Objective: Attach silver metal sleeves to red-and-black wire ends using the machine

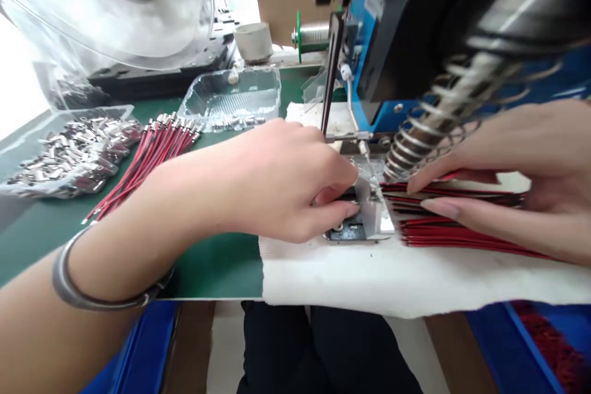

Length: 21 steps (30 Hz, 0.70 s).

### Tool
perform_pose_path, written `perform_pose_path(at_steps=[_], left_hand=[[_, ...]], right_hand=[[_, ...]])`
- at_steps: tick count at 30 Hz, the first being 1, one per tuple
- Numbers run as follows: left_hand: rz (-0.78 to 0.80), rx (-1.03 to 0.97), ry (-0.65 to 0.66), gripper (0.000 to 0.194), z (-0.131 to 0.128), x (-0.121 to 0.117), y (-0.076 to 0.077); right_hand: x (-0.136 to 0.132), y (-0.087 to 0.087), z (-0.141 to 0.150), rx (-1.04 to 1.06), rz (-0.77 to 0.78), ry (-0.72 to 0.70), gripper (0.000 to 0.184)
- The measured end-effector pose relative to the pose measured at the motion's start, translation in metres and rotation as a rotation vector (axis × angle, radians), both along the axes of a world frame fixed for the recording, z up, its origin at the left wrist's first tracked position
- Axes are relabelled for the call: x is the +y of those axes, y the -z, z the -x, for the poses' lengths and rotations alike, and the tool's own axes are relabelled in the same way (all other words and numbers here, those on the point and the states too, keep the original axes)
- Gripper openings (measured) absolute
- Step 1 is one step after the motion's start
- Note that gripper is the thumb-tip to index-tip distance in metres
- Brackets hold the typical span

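Right hand (pixel 554 148) hovers spread at red-black wires (pixel 457 234) — left hand (pixel 289 184) curled by the metal fixture (pixel 355 231), grip unclear.

Your only view looks out from head height, facing forward and steeply down, close over your left hand (pixel 300 188) and right hand (pixel 547 163). Your lap (pixel 318 351) enters below; glare at upper left makes the green bench's (pixel 221 265) depth hard to judge.
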<state>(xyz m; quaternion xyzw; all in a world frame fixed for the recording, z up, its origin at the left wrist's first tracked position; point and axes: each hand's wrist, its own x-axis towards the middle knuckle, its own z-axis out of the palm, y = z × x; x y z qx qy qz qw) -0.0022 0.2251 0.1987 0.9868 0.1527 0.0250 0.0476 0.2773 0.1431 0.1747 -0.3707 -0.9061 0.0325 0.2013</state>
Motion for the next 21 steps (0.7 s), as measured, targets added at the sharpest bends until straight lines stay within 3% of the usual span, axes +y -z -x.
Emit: perform_pose_path(at_steps=[3,14,21], left_hand=[[0.004,0.011,-0.016,0.04,0.001,-0.002,-0.002],[0.121,0.079,-0.07,0.035,-0.001,-0.005,-0.005],[0.207,0.074,-0.066,0.032,0.004,-0.003,-0.009]], right_hand=[[0.005,-0.002,-0.001,-0.011,-0.02,-0.149,0.013],[0.01,-0.007,0.007,-0.032,0.112,-0.187,0.02],[0.005,-0.018,-0.002,0.019,0.046,-0.296,0.024]])
